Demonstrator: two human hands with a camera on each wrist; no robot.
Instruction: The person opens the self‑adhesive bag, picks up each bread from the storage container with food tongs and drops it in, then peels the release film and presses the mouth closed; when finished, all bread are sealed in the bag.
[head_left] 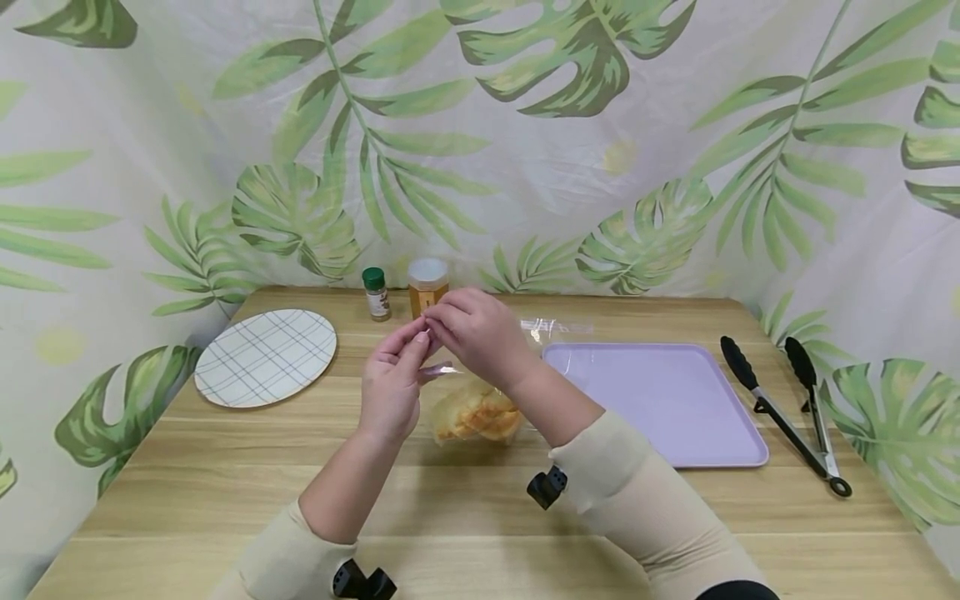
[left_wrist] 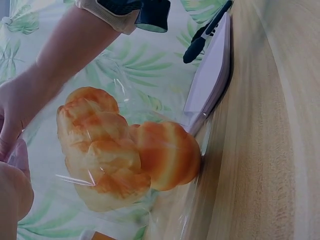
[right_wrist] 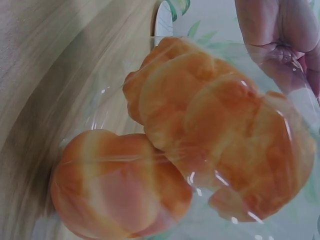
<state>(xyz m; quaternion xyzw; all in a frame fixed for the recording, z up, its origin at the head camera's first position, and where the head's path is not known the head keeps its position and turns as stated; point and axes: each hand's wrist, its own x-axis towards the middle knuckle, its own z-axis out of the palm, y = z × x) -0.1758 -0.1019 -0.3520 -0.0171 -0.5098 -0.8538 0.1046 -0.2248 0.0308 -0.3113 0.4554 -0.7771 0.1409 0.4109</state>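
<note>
Both hands meet above the middle of the table. The left hand (head_left: 390, 387) pinches a clear plastic bag (right_wrist: 197, 191) near its upper edge between thumb and fingers. Opposite it, the right hand (head_left: 483, 337) pinches the same edge, fingertips close against the left ones. Below the hands hang two golden-brown breads inside the bag: a long braided loaf (left_wrist: 102, 150) and a rounder, grooved bun (left_wrist: 167, 155). In the head view the right hand and forearm cover part of the bag and bread.
A lilac tray (head_left: 652, 408) lies right of the bag, with black-tipped tongs (head_left: 787, 425) beyond it. To the left is a checked oval plate (head_left: 266, 358). At the back stand a green-capped spice jar (head_left: 377, 296) and a white-lidded orange jar (head_left: 427, 279).
</note>
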